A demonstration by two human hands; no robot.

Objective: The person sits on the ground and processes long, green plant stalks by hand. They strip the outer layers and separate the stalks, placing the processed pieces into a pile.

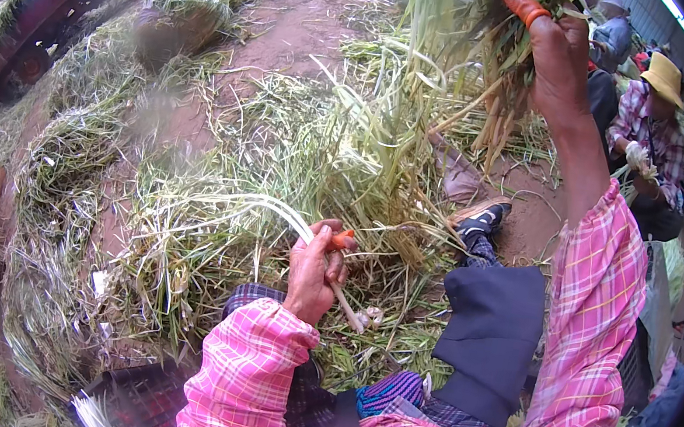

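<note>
My left hand (pixel 316 273), with an orange finger cover on one finger, is closed around a few slender white stalks (pixel 280 206). Their long ends arch away to the left, and a thicker butt end sticks out below the palm. Raised at the upper right, my right hand (pixel 561 57) also wears an orange finger cover. It grips a big bunch of leafy green stalks (pixel 506 46) with yellowed leaves hanging down; the top of the bunch is cut off by the picture's edge. A heap of loose green and straw-coloured leaves (pixel 323 164) lies before me.
A dark plastic crate (pixel 139 392) stands at lower left, with white stalks (pixel 96 419) beside it. Co-workers sit at right, one in a yellow hat (pixel 665 79). A red vehicle or trailer (pixel 46 17) stands at upper left. My shoe (pixel 482 218) rests on the littered dirt floor.
</note>
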